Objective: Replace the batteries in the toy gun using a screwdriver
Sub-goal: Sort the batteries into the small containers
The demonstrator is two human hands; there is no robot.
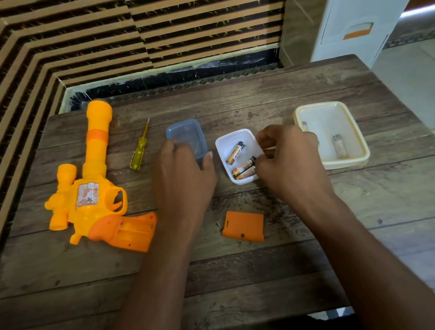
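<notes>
One wooden surface [278, 267] carries everything. Biggest on it is the yellow-and-orange toy gun [95, 185], lying on its side at the left with the barrel pointing away and the battery bay [134, 231] in its orange handle uncovered and showing no cells.

At the far right sits a cream rectangular container [357, 131] with a battery [340, 146] lying in it; a second small item at its left wall is partly hidden.

Both bare arms reach in from the near edge. The left grip [182, 180] rests over a blue lid [187, 132], fingers curled on its left side and thumb against its right edge, holding it. The right grip [290, 161] hangs over the right rim of a small white tub [231, 133], fingers curled, tips right at the ends of the nearer cells; whether it actually pinches one cannot be told.

The tub stands between lid and cream container and holds three AA batteries [234, 153].

Nearer the person, an orange battery cover [244, 226] lies flat. A yellow-handled screwdriver [139, 149] lies between gun barrel and lid, tip pointing away. A tiny screw [218, 224] sits just left of the cover.
</notes>
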